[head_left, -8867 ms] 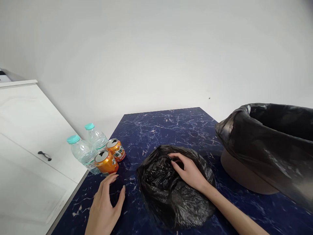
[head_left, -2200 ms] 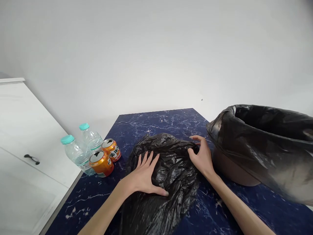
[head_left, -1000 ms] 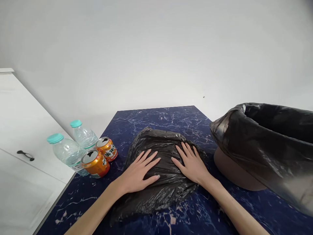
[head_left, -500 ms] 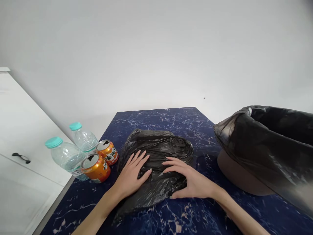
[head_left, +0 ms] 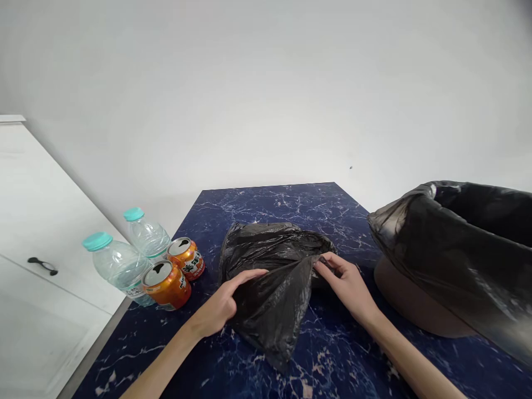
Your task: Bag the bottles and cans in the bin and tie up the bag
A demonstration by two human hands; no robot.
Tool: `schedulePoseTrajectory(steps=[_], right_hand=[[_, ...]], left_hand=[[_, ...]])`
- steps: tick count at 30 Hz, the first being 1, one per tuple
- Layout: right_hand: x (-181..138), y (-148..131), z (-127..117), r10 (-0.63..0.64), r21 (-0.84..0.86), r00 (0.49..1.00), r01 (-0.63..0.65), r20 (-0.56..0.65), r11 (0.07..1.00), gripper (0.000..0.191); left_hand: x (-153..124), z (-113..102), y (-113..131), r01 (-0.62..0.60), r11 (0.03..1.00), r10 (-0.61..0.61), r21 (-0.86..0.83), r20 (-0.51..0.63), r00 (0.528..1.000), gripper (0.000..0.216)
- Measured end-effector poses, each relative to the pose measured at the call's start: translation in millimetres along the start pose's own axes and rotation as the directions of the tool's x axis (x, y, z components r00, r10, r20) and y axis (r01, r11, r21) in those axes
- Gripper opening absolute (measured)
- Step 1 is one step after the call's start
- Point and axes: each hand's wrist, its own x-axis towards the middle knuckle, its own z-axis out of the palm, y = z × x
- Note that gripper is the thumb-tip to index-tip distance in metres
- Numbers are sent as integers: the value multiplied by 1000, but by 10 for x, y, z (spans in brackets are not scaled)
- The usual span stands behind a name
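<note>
A crumpled black garbage bag (head_left: 274, 310) lies on the dark blue marbled table, its near part lifted into a fold. My right hand (head_left: 349, 285) pinches the edge of that fold between thumb and fingertips. At the bag's left side, my left hand (head_left: 222, 305) holds it with one digit stretched along the top; its other fingers are hidden beneath the plastic. To the right stands a brownish bin (head_left: 415, 302) with a black liner (head_left: 449, 244) folded over its rim.
Two orange drink cans (head_left: 168, 285) stand open at the table's left edge. Behind them are two clear plastic bottles (head_left: 118, 263) with turquoise caps. A white cabinet (head_left: 54, 221) flanks the left side, and a pale wall (head_left: 266, 100) rises behind the table (head_left: 270, 199).
Both hands were resting spread on the flattened bag. The right has since moved up and right, pulling a fold of it up, while the left has slid to its near-left side.
</note>
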Motion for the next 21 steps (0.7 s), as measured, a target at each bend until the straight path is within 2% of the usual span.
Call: schedulePoseTrajectory(steps=[3, 6, 8, 10, 13, 15, 18, 21], right_hand=[[17, 20, -15, 70, 126, 995, -61, -75, 990, 43], [13, 36, -23, 116, 205, 988, -93, -104, 974, 46], [0, 39, -21, 141, 246, 987, -118, -76, 962, 47], [-17, 41, -11, 173, 301, 985, -157, -25, 940, 45], [-35, 42, -8, 186, 333, 982, -183, 23, 925, 42], [-37, 34, -37, 174, 315, 984, -173, 25, 933, 40], [-28, -7, -135, 94, 220, 989, -117, 113, 968, 42], [-11, -56, -251, -21, 46, 944, 6, 328, 999, 69]], left_hand=[[-11, 74, -26, -36, 977, 27, 208, 49, 998, 131], [4, 240, -39, 52, 917, -51, 396, -13, 999, 146], [30, 361, -44, 124, 885, -74, 449, -129, 989, 135], [64, 447, -54, 154, 873, -45, 464, -239, 970, 108], [107, 460, -78, 117, 901, 31, 417, -332, 943, 45], [122, 406, -91, 115, 946, 9, 302, -380, 925, 19], [131, 299, -105, 174, 976, -98, 130, -453, 886, 21], [131, 219, -124, 215, 977, -179, 11, -511, 841, 40]])
